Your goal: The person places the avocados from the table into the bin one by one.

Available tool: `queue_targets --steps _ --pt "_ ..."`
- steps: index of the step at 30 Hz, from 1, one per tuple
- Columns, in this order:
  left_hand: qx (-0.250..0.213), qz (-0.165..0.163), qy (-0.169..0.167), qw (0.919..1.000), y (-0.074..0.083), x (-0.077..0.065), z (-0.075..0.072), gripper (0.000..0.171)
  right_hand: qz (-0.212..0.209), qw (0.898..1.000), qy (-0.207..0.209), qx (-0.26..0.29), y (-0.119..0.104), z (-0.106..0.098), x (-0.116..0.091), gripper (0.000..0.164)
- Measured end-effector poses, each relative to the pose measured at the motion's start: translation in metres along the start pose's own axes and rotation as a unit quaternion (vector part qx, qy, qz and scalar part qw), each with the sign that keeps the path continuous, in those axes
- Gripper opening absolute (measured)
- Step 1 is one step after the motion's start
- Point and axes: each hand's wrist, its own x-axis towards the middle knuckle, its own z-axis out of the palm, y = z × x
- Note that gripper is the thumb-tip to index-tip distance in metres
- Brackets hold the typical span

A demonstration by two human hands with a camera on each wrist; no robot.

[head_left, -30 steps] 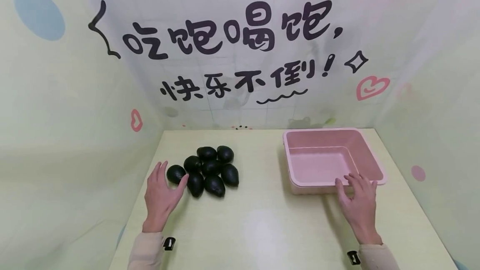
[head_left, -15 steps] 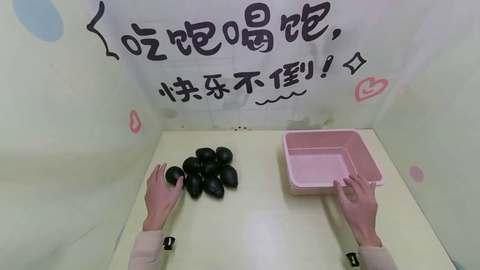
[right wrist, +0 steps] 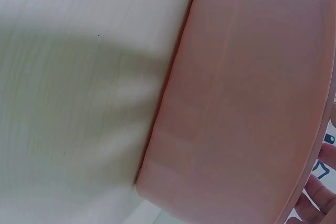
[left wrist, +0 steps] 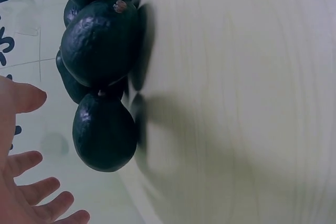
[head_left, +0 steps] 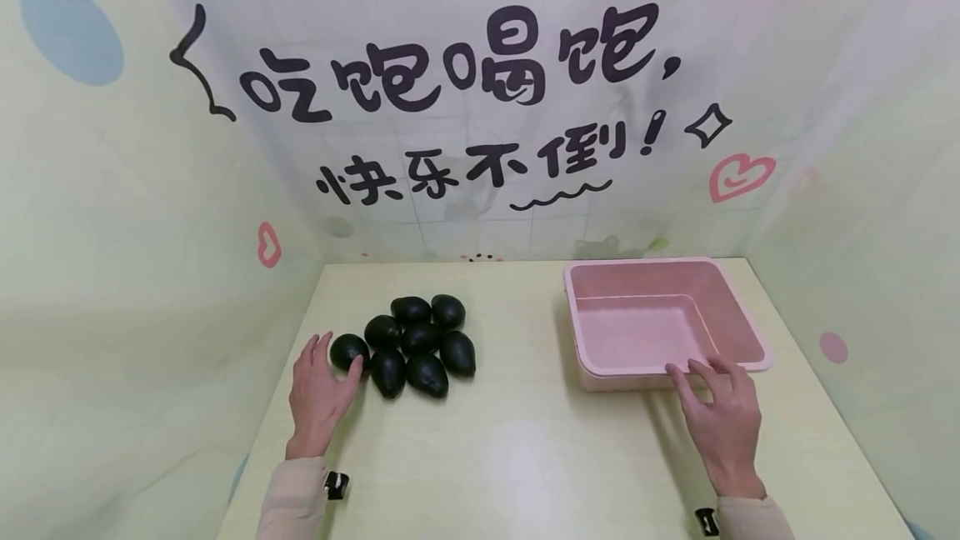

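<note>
In the head view, several dark green avocados [head_left: 426, 375] lie clustered on the left of the table. My left hand [head_left: 318, 397] hovers beside the leftmost avocado [head_left: 347, 352], thumb and fingers spread to either side of it. The left wrist view shows a gap between the thumb [left wrist: 30, 97] and the nearest avocado [left wrist: 105, 132]. Over at the right stands a pink plastic bin [head_left: 590, 332] with nothing in it. My right hand [head_left: 723, 427] is at its front rim, with loosely bent fingertips over the edge; in the right wrist view these fingers [right wrist: 319, 195] are partly hidden behind the rim.
A pale wood-grain table [head_left: 510, 457] lies under everything. Printed cloth walls [head_left: 480, 223] with lettering enclose it at the back and both sides. A black band piece [head_left: 337, 486] shows at the left wrist.
The left hand's thumb has drawn slightly closer to the leftmost avocado. The right hand's fingers have bent more at the bin's rim. Avocados and bin keep their places.
</note>
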Motion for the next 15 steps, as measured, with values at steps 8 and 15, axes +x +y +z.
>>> queue_targets --steps 8,15 --pt "-0.006 -0.002 -0.007 1.0 -0.007 0.004 0.006 0.07 -0.029 0.999 0.017 -0.005 -0.002 -0.003 -0.002 0.037" --pt "-0.015 -0.005 -0.009 0.9998 -0.011 0.006 0.009 0.068 -0.037 0.999 0.003 -0.005 -0.009 -0.009 0.006 0.031"
